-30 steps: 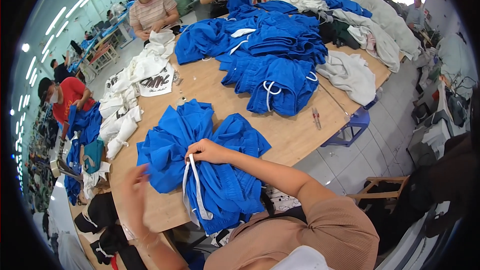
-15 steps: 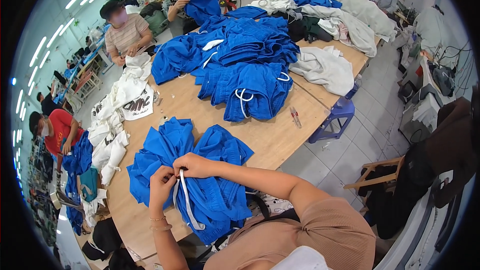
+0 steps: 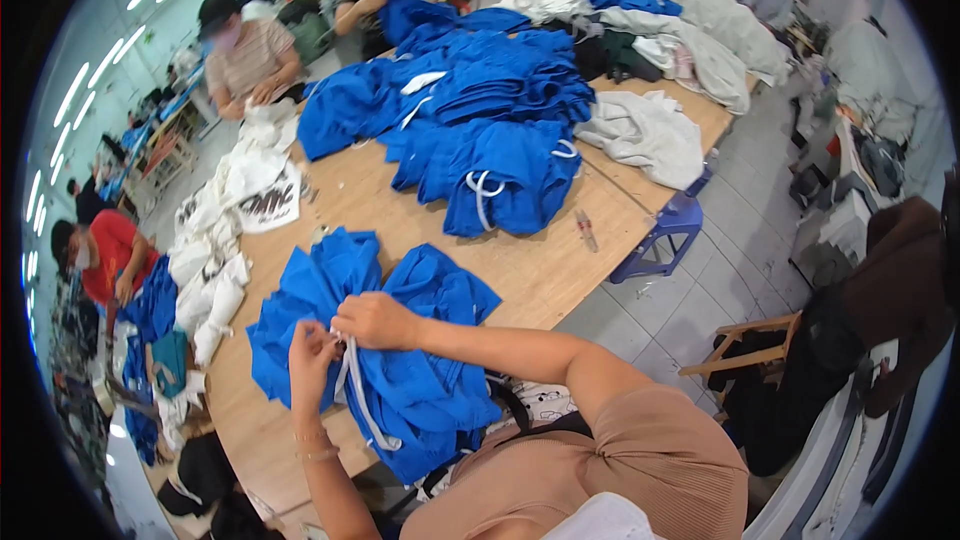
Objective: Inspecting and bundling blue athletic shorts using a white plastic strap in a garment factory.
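A pair of blue shorts (image 3: 420, 395) with a gathered elastic waist lies bunched at the table's near edge, in front of my body. From its waist hangs a white drawstring (image 3: 352, 395), looped down over the cloth. My right hand (image 3: 378, 322) is closed at the drawstring's upper end, fingers curled and partly hidden. Right beside it, my left hand (image 3: 314, 352) pinches the same end. A small dark bit shows between the two hands, too small to name. More blue cloth (image 3: 320, 265) spreads out beyond my hands.
Farther back on the wooden table (image 3: 510, 275) is a pile of blue shorts (image 3: 500, 90). White garments (image 3: 265, 185) line the left edge. Thread snips (image 3: 585, 230) lie right of the pile, near a grey cloth (image 3: 645, 135). A blue stool (image 3: 660, 235) stands beside the table. Several co-workers sit around.
Both hands have shifted slightly left, staying at the drawstring's end. My left fingers have opened out a little. Across the table, a co-worker has lowered the blue garment held up earlier.
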### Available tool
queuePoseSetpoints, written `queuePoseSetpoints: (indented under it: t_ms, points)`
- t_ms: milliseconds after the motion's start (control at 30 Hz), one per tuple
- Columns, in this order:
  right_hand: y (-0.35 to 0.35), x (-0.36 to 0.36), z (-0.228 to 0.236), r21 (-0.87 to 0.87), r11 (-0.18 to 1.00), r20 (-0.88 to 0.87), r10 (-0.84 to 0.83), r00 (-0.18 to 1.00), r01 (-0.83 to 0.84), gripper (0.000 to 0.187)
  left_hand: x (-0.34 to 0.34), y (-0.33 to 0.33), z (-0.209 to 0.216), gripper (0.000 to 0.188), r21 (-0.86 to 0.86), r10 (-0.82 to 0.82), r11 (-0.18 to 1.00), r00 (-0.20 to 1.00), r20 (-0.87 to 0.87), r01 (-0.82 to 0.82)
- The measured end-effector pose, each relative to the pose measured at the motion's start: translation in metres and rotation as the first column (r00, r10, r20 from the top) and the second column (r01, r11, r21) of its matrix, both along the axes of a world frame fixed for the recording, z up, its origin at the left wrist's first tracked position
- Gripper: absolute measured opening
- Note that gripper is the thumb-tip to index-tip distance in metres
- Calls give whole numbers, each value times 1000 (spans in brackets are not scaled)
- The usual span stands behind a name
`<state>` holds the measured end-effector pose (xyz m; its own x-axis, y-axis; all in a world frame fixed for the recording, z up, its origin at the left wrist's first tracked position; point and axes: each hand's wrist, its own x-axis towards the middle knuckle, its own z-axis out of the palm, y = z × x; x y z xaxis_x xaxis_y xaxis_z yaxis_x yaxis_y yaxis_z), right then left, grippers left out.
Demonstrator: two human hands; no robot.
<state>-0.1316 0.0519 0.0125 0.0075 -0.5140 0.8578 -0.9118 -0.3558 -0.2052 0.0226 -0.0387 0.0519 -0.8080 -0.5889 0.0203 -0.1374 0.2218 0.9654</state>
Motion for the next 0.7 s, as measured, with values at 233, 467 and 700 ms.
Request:
queuePoseSetpoints:
  t_ms: [233,467,700]
  points:
    - [0,-21,5,197,967,99,144,985,-161,11,-15,-3,13,12,-695,-50,707,990,134,130]
    - [0,-49,17,452,862,418,23,908,-230,17,16,1,24,13,-889,114,429,967,226,157]
    - [16,-86,-13,506,850,463,-125,877,-146,23,41,13,18,9,-887,115,359,930,350,290]
